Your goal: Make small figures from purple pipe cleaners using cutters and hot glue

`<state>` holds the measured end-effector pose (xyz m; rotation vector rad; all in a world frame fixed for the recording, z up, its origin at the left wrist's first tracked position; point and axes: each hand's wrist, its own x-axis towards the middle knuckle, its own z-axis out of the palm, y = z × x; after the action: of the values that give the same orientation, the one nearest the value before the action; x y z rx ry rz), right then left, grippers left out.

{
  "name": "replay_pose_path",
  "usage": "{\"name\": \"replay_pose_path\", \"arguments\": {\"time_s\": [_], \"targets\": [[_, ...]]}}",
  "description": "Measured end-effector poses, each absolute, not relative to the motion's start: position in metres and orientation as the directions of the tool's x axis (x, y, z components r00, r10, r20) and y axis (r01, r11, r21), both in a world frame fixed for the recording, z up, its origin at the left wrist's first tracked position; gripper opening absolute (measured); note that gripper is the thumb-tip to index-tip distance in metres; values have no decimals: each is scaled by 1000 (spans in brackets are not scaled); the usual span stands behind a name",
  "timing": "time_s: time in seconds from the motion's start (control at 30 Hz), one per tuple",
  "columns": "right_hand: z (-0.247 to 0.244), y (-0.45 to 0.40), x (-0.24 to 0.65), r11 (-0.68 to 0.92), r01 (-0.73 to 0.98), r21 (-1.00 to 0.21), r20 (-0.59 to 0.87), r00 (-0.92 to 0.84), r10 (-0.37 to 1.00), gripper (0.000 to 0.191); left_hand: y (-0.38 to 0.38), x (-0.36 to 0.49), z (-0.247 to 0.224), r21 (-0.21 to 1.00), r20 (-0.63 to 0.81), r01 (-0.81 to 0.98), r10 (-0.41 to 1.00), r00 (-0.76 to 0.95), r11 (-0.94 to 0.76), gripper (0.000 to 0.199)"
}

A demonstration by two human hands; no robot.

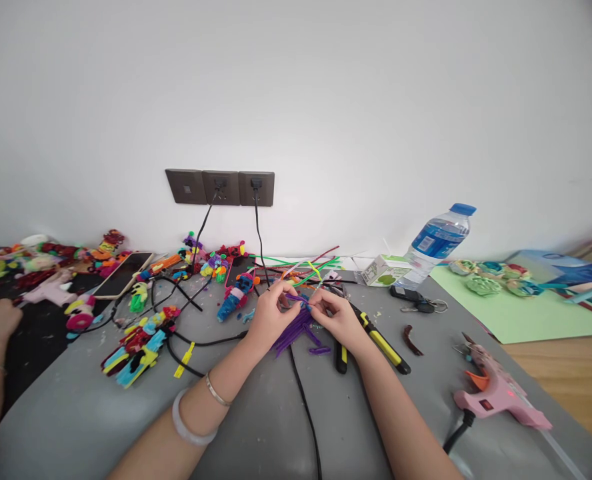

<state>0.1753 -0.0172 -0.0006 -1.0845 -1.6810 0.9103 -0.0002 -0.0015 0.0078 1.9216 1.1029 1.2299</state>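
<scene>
Two bare hands at work above a grey tabletop [256, 427], seen from the wearer's head. The left hand [273, 310] and right hand [337, 313] meet near the centre, fingertips almost touching. On each, thumb and forefinger are closed in a fine pinch, with no visible gap, on a purple chenille strand [295, 299], which spans the short interval between them roughly crosswise; its exact ends are hidden by the fingers. The key relation is that of the strand to the purple chenille bundle [290, 335], which lies directly below the grip, on the wearer's side. The bundle's long axis runs obliquely, from an upper end just under the right fingertips to a lower end beside the left wrist, so that the right hand is nearer its top and the left nearer its foot. A short purple piece [320, 351] lies apart, to the right of the bundle. Yellow-and-black tool handles [383, 343] extend on both sides of the right forearm, their working end concealed. A black cable [303, 400] runs from beneath the bundle toward the wearer; a pink glue gun [496, 400] rests well apart at right.
</scene>
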Motion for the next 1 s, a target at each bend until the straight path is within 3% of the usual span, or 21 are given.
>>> {"name": "replay_pose_path", "arguments": {"time_s": [0.33,0.57,1.0], "targets": [[0,-18,175,344,274,-898,297,-199,934,13,-1,0,5,823,426,307,876,226,-479,10],[1,-16,176,416,304,-857,377,-180,908,10,0,1,5,819,432,297,868,244,-491,10],[-5,-15,177,402,321,-858,356,-193,914,7,-1,0,6,821,424,297,870,252,-487,9]]}}
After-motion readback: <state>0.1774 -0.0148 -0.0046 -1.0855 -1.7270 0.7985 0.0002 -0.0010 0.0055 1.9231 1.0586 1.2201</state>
